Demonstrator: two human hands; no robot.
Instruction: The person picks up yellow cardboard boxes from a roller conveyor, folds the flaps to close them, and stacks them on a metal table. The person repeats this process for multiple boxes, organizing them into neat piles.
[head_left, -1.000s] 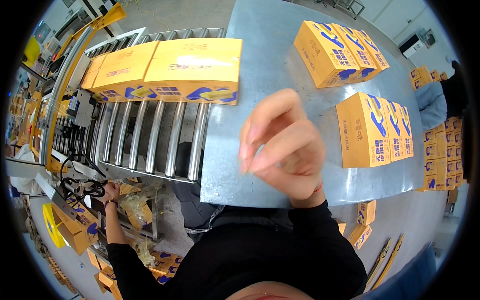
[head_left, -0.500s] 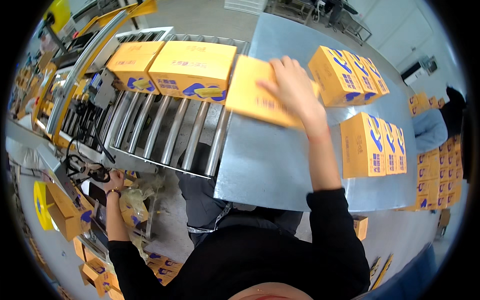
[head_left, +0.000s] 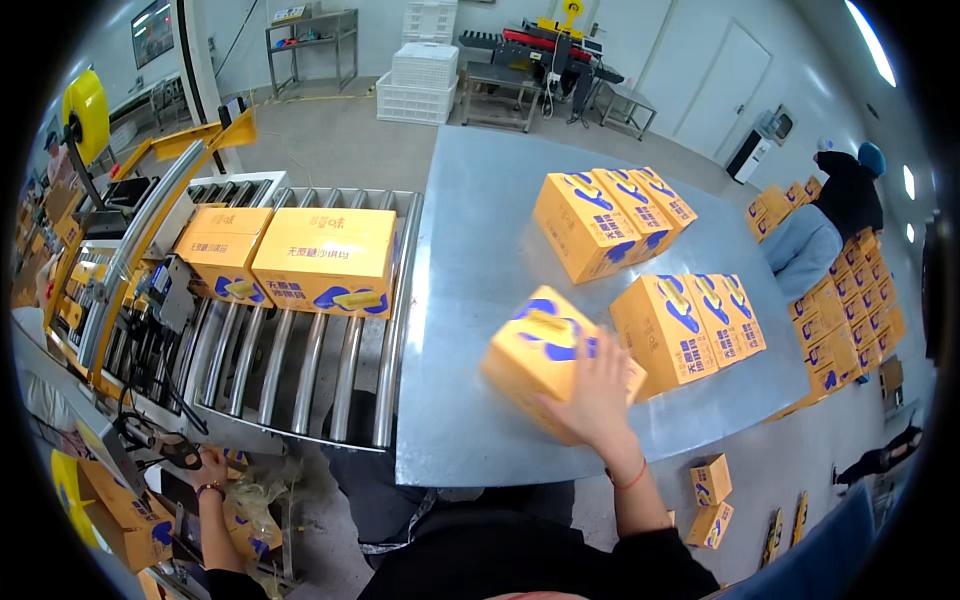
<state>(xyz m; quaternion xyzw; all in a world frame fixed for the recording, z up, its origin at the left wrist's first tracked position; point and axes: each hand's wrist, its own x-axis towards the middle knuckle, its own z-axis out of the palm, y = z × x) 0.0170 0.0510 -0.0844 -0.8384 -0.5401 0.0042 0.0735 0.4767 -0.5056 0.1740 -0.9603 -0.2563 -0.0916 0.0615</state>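
Observation:
My right hand (head_left: pixel 597 390) grips a yellow-orange carton (head_left: pixel 528 358) by its right side, fingers stretched over its blue-printed face and thumb below. The carton is tilted and blurred over the metal table (head_left: pixel 455 440), its left end swung toward me. Just right of it stands a row of three like cartons (head_left: pixel 665 345); another row of three (head_left: pixel 590 235) stands farther back. Low on the left, my left hand (head_left: pixel 210 470) is beside a black cable bundle (head_left: pixel 178 450) under the machine. Its fingers look curled; what they hold is hidden.
Two cartons (head_left: pixel 325 250) sit on the roller conveyor (head_left: pixel 312 375), which meets the table's left edge. A taping machine frame (head_left: pixel 140 235) stands left of them. Behind the table's right side, a person (head_left: pixel 835 215) is beside stacked cartons (head_left: pixel 845 310). Open cartons (head_left: pixel 125 510) lie lower left.
My right hand has brought the carton from the conveyor end rightward and nearer across the table, turning it so a blue-printed face shows upward. My left hand stays by the cables. The view has tilted up.

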